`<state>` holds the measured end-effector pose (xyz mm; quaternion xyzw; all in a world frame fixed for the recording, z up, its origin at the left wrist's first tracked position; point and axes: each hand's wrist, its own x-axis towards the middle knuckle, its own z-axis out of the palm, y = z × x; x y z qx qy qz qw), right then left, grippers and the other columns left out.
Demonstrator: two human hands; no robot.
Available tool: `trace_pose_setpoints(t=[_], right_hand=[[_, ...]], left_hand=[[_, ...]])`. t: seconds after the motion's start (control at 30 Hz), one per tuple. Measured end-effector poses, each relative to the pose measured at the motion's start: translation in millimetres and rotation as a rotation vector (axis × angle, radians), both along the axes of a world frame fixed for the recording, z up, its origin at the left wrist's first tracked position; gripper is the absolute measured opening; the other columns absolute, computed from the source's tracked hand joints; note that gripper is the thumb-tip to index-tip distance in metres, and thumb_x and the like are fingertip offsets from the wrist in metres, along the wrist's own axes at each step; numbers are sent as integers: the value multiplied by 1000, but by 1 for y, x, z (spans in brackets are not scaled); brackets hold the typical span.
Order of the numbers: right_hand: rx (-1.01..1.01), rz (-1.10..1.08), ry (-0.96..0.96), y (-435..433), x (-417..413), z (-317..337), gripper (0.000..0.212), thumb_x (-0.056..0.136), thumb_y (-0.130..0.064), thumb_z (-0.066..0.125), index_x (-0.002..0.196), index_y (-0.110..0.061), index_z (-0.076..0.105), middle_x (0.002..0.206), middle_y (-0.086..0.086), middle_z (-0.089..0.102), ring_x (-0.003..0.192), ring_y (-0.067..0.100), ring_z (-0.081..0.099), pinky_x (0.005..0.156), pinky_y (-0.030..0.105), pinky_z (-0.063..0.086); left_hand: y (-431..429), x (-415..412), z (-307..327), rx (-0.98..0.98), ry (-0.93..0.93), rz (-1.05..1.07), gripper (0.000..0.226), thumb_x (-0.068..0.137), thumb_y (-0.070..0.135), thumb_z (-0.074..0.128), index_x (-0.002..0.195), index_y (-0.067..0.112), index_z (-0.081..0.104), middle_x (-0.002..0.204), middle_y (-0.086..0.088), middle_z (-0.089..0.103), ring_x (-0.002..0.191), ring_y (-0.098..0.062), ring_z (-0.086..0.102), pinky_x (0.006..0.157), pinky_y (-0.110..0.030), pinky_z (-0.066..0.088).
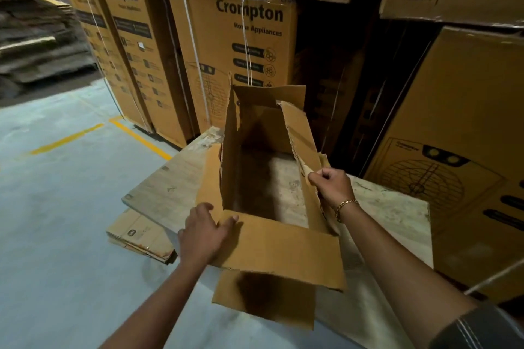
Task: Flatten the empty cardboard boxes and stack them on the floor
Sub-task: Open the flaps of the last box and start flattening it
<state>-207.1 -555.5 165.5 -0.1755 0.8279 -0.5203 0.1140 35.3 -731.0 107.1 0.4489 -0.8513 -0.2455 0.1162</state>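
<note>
An open, empty brown cardboard box (263,238) stands on a pale wooden table (397,212), all its top flaps spread and the table visible through its open bottom. My left hand (205,231) holds the near left corner, thumb on the front flap. My right hand (333,185) pinches the torn right flap near its lower end. A stack of flattened boxes (139,236) lies on the floor left of the table.
Tall strapped Crompton cartons (243,45) form a wall behind the table, and more (465,150) stand to the right. A heap of flattened cardboard (37,34) lies far left. Grey concrete floor (56,221) with yellow lines lies to the left.
</note>
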Motion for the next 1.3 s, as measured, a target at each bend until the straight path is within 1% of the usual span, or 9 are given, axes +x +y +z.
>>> trace_pose_setpoints(t=[0.07, 0.17, 0.3, 0.47, 0.67, 0.77, 0.97, 1.13, 1.3], right_hand=[[11, 6, 14, -1, 3, 2, 26, 81, -25, 71, 60, -12, 62, 52, -12, 58, 51, 4, 50, 57, 25, 42], [-32, -9, -14, 6, 0, 12, 24, 84, -20, 68, 67, -5, 62, 55, -9, 55, 51, 5, 48, 56, 26, 40], [-80, -115, -67, 40, -17, 29, 22, 89, -24, 65, 82, -4, 69, 73, 5, 59, 71, 18, 53, 63, 29, 41], [118, -119, -163, 114, -39, 39, 12, 94, -24, 62, 104, -20, 67, 98, 3, 67, 86, 23, 63, 66, 34, 53], [143, -126, -364, 139, -27, -1, 36, 92, -8, 61, 125, -22, 54, 104, 4, 65, 88, 20, 64, 54, 31, 56], [82, -209, -415, 131, -20, -26, 39, 92, -8, 59, 128, -21, 55, 112, 10, 66, 88, 23, 67, 54, 31, 56], [40, -288, -476, 97, -4, -53, 30, 91, -7, 61, 119, -16, 55, 106, 6, 65, 76, 30, 71, 52, 32, 60], [72, -306, -512, 84, 8, -69, 43, 89, -7, 59, 130, -12, 50, 117, 13, 63, 64, 31, 74, 58, 37, 62], [484, -198, -361, 117, 15, -61, 44, 84, -28, 63, 119, -5, 50, 95, 9, 68, 73, 30, 71, 64, 40, 59]], left_hand=[[-20, -23, 3, 119, -136, -89, 93, 84, 78, 53, 153, 21, 27, 155, -8, 35, 137, -32, 42, 107, -55, 39], [-48, -47, -3, 328, -118, -153, 91, 92, 74, 45, 159, 17, 21, 162, -13, 29, 141, -36, 40, 109, -49, 38], [-66, -51, -15, 277, -45, -202, 62, 98, 54, 26, 145, 20, 48, 147, -11, 53, 127, -32, 53, 100, -43, 44], [-57, -43, -23, 308, 143, -145, 36, 108, 26, 36, 129, 15, 62, 129, -17, 65, 110, -35, 59, 82, -38, 41], [-56, -39, -26, 575, 387, 17, 43, 106, 42, 44, 133, 14, 62, 135, -11, 63, 122, -29, 57, 105, -46, 42], [-57, -35, -12, 629, 509, 82, 38, 107, 35, 45, 125, 7, 63, 121, -11, 64, 110, -25, 57, 94, -37, 41], [-63, -13, 43, 531, 707, 124, 27, 106, 26, 47, 97, 13, 69, 99, -5, 67, 91, -18, 62, 77, -33, 45], [-43, -4, 59, 281, 694, -17, 29, 105, 33, 50, 114, 18, 74, 100, 1, 72, 90, -15, 64, 75, -31, 43], [-9, -16, 62, 37, 548, -341, 33, 101, 46, 46, 92, 25, 70, 80, 3, 70, 73, -13, 62, 60, -32, 44]])
